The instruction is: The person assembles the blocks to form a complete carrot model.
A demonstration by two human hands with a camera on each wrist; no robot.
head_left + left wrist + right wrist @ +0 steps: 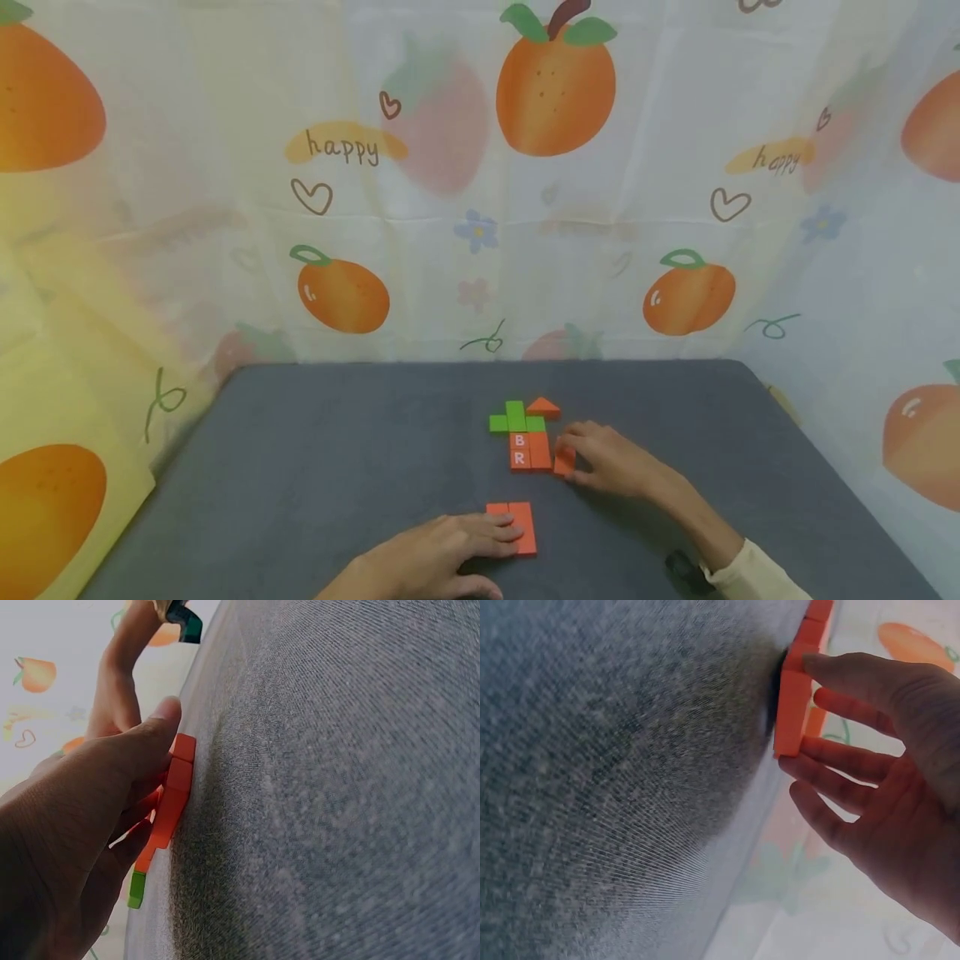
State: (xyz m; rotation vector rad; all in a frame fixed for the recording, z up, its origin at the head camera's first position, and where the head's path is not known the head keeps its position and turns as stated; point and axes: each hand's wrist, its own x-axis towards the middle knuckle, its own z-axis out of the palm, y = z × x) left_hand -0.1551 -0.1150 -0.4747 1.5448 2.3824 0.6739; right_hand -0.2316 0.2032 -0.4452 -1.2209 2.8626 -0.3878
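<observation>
My right hand [615, 460] pinches an orange block [563, 463] between thumb and fingers, at the right side of a group of blocks. The right wrist view has the thumb on one end of this block [790, 716] and fingertips at its other end. Nearer the front, my left hand [450, 542] lies with extended fingers on orange blocks [528, 537], partly covering them. In the group are two orange blocks with white letters, B [520, 441] and R [519, 459], and a plain orange block [540, 451] beside them.
Green blocks [515, 415] adjoin the far end of the lettered ones, and an orange triangular block [543, 408] lies just behind. All rest on a dark grey table [337, 450]. A fruit-print curtain [435, 275] stands along its back and sides.
</observation>
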